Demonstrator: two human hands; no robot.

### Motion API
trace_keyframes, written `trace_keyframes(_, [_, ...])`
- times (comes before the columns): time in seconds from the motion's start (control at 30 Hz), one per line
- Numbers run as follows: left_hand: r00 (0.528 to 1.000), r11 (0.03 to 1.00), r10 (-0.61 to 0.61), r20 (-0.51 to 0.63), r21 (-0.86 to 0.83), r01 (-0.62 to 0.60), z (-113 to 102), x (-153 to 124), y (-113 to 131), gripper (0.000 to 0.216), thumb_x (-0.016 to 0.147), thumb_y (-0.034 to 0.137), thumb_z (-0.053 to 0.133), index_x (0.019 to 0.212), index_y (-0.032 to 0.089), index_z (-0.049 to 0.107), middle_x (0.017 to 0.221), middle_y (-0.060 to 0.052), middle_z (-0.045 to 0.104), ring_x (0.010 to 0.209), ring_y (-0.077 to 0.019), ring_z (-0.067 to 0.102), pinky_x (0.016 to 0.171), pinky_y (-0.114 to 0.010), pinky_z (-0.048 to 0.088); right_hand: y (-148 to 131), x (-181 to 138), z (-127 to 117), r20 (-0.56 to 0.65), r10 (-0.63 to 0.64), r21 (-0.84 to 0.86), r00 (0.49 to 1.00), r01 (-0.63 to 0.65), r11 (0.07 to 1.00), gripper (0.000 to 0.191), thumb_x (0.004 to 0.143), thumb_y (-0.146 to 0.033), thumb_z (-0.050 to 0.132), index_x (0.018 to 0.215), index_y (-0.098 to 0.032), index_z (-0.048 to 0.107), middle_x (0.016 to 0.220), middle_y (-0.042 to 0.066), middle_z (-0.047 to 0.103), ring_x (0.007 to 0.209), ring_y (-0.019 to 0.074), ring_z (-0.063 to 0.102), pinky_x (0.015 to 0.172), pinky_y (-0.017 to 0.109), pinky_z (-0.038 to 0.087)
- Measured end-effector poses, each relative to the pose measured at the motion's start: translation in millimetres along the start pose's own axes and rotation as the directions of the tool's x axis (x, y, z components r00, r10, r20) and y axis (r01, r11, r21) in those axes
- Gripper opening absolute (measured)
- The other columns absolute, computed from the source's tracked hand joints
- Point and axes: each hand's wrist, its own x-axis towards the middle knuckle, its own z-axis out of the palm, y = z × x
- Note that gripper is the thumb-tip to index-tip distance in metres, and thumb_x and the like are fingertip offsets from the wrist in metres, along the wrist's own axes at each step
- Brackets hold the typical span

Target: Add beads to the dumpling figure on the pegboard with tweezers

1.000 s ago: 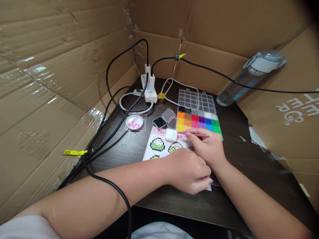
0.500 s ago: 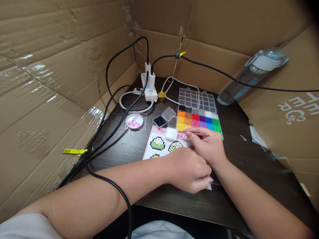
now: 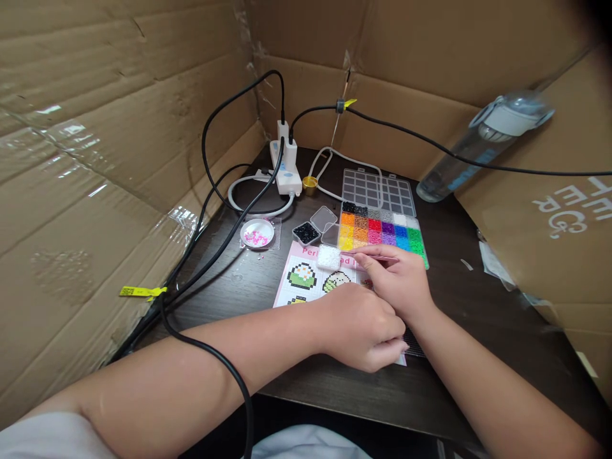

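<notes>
At a dark bench walled by cardboard, in the head camera's view, a person's right hand pinches a slim pink tool, probably tweezers, between thumb and fingers; its tip reaches the near right side of a small clear box of white beads, though whether they touch is impossible to tell; the box sits over the upper part of a printed bead-pattern sheet; the left hand curls over the lower part of that sheet, its fingers bent in, and whether they grip anything cannot be told.

A careless nudge from the tool could tip the white beads onto the sheet; a sweep of the right wrist could jar the sorted bead case just beyond, mixing its colours; the black cable crossing in front of the left forearm could snag if that arm lifts; the open box of black beads, its lid folded back, would spill if bumped.

Compared with the frame half a second earlier, almost nothing differs; both hands, the tool and the boxes appear in the same places.
</notes>
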Motion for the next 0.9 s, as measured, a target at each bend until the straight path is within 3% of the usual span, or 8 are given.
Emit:
trace_keyframes(0.67, [1.000,1.000,0.004,0.004,0.005,-0.004,0,1,0,0.030,0.086,0.030,0.058,0.059,0.018,0.061,0.063,0.000,0.070,0.056,-0.0155,0.061,0.050,-0.033,0.036,-6,-2,-3,-0.056,0.005,0.001,0.998,-0.005,1.000,0.006,0.080,-0.025,0.074,0.080,-0.023,0.080,0.084,0.004,0.081,0.080,0.0215,0.078,0.075,0.035,0.065])
trace_keyframes(0.8, [1.000,1.000,0.006,0.001,-0.007,-0.006,-1,1,0,0.028,0.087,0.030,0.056,0.063,0.019,0.064,0.063,-0.001,0.069,0.057,-0.0159,0.061,0.049,-0.033,0.036,-14,-2,-13,-0.122,-0.007,0.001,0.992,0.007,1.000,0.008,0.081,-0.029,0.075,0.083,-0.023,0.080,0.088,0.004,0.081,0.083,0.0230,0.078,0.077,0.036,0.065])
trace_keyframes(0.9, [1.000,1.000,0.015,0.024,-0.022,-0.015,-1,1,1,0.027,0.087,0.030,0.057,0.064,0.018,0.064,0.063,-0.001,0.069,0.059,-0.0160,0.062,0.049,-0.032,0.037,-24,-3,-28,-0.215,-0.033,-0.051,0.976,0.022,0.998,0.008,0.081,-0.030,0.076,0.083,-0.023,0.080,0.082,0.005,0.080,0.072,0.0212,0.076,0.065,0.033,0.064])
